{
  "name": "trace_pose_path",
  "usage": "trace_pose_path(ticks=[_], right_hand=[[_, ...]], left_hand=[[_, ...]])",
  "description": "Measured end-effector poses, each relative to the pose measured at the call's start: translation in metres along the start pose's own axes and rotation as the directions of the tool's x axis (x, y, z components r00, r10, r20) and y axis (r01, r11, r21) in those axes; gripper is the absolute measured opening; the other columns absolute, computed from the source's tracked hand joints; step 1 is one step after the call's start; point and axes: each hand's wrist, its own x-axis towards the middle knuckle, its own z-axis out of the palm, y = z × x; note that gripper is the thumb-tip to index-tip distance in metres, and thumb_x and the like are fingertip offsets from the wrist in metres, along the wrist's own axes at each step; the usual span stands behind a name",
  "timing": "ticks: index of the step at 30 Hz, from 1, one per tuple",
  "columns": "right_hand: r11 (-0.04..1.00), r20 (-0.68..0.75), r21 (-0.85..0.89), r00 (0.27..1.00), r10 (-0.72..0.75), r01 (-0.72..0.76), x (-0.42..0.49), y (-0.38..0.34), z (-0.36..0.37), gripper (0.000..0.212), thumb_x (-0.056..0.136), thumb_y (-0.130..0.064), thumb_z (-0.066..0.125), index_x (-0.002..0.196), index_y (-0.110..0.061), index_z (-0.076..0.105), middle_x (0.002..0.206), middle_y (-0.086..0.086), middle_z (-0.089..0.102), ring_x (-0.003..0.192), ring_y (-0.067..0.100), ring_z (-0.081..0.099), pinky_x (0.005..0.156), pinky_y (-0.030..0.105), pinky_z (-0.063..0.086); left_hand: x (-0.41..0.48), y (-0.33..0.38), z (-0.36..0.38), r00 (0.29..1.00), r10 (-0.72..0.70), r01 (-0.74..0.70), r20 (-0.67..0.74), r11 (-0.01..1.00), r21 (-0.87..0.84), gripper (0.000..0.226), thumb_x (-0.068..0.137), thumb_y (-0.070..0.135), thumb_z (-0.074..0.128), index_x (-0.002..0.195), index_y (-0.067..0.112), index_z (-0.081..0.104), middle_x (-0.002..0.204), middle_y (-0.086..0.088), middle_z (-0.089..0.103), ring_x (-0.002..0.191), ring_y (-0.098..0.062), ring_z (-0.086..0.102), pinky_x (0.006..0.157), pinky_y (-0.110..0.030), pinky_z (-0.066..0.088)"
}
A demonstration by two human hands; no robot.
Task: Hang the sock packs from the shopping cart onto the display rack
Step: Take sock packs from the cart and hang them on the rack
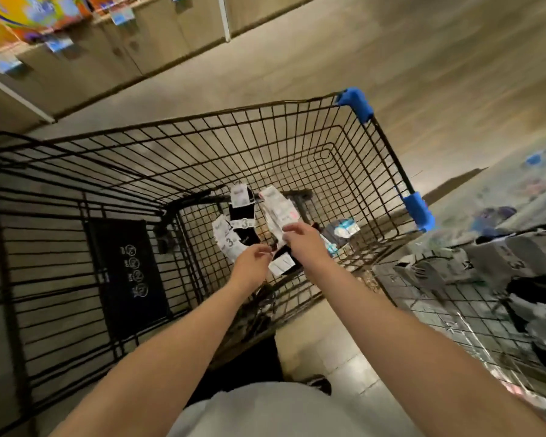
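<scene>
Left hand (253,260) and right hand (300,238) apparently pinch sock packs (244,212) in cart (355,102).

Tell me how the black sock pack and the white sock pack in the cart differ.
The black sock pack shows dark socks under a white header card and a band printed 3; the white sock pack is pale all over. The black sock pack lies to the left, untouched; the right hand appears to pinch the white sock pack's near end. Both are inside the shopping cart, side by side.
</scene>
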Motion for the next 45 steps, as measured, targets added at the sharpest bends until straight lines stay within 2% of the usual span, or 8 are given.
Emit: trace_pose_path(ticks=[2,15,22,28,31,35,39,45], right_hand=[[0.999,0.018,-0.052,1.000,-0.007,0.008,0.026,-0.001,0.029,0.017,0.097,-0.012,0.056,0.108,-0.015,0.068,0.094,-0.003,0.065,0.077,0.013,0.058,0.065,0.027,0.049],[0.981,0.170,-0.068,0.967,0.191,-0.182,0.159,0.045,0.158,0.040,0.099,-0.010,0.057,0.138,-0.013,0.056,0.135,0.007,0.059,0.120,0.021,0.056,0.099,0.034,0.046],[0.969,0.255,-0.118,0.936,0.243,-0.219,0.188,0.070,0.189,0.056,0.100,-0.012,0.054,0.153,-0.020,0.037,0.148,0.007,0.046,0.135,0.024,0.046,0.103,0.033,0.039],[0.965,0.158,-0.085,0.952,0.261,-0.250,0.179,0.093,0.181,0.033,0.099,-0.017,0.055,0.132,-0.019,0.059,0.125,0.000,0.064,0.114,0.021,0.061,0.089,0.034,0.053],[0.966,0.099,-0.034,0.961,0.257,-0.255,0.167,0.092,0.166,0.028,0.100,-0.017,0.055,0.127,-0.019,0.062,0.119,0.000,0.068,0.109,0.022,0.064,0.086,0.034,0.054],[0.943,0.191,0.152,0.945,0.265,-0.295,0.154,0.070,0.150,0.024,0.101,-0.012,0.054,0.120,-0.020,0.066,0.112,0.005,0.075,0.100,0.024,0.073,0.083,0.042,0.062],[0.941,0.263,0.215,0.944,0.201,-0.260,0.154,0.047,0.147,0.023,0.100,-0.011,0.054,0.115,-0.016,0.069,0.103,0.005,0.078,0.091,0.022,0.075,0.070,0.034,0.061],[0.993,0.032,0.029,0.993,0.111,-0.112,0.197,0.041,0.159,0.039,0.099,-0.027,0.057,0.138,-0.022,0.058,0.133,-0.002,0.063,0.120,0.017,0.060,0.105,0.042,0.051]], left_hand=[[0.020,-0.012,-0.011,0.998,-0.060,0.060,0.012,0.998,-0.032,0.025,0.104,0.013,0.047,0.123,0.015,0.063,0.112,-0.001,0.067,0.076,-0.014,0.060,0.060,-0.022,0.046],[0.163,-0.107,-0.051,0.969,-0.239,0.230,-0.060,0.965,-0.124,0.038,0.106,0.019,0.042,0.142,0.018,0.055,0.137,-0.012,0.062,0.119,-0.036,0.060,0.082,-0.033,0.045],[0.199,-0.130,-0.041,0.952,-0.306,0.290,-0.001,0.902,-0.319,0.043,0.108,0.010,0.039,0.149,0.014,0.048,0.147,-0.006,0.054,0.128,-0.021,0.054,0.095,-0.022,0.041],[0.181,-0.128,-0.028,0.979,-0.203,0.193,0.001,0.933,-0.302,0.035,0.110,0.015,0.035,0.136,0.019,0.058,0.126,0.005,0.059,0.103,-0.003,0.054,0.074,-0.010,0.039],[0.171,-0.126,-0.022,0.984,-0.175,0.152,-0.047,0.940,-0.306,0.027,0.108,0.027,0.044,0.130,0.027,0.059,0.133,0.004,0.059,0.116,-0.010,0.057,0.089,-0.022,0.048],[0.166,-0.108,-0.036,0.963,-0.252,0.179,-0.092,0.859,-0.480,0.031,0.104,0.027,0.055,0.135,0.024,0.051,0.126,0.001,0.060,0.094,-0.011,0.068,0.060,-0.018,0.055],[0.170,-0.097,-0.058,0.963,-0.270,0.237,0.021,0.802,-0.549,0.033,0.102,0.038,0.059,0.130,0.020,0.059,0.109,-0.003,0.075,0.087,-0.020,0.076,0.070,-0.036,0.064],[0.191,-0.100,-0.078,0.953,-0.283,0.163,-0.108,0.779,-0.606,0.010,0.105,0.029,0.055,0.113,0.027,0.060,0.107,-0.001,0.075,0.092,-0.020,0.075,0.075,-0.039,0.064]])
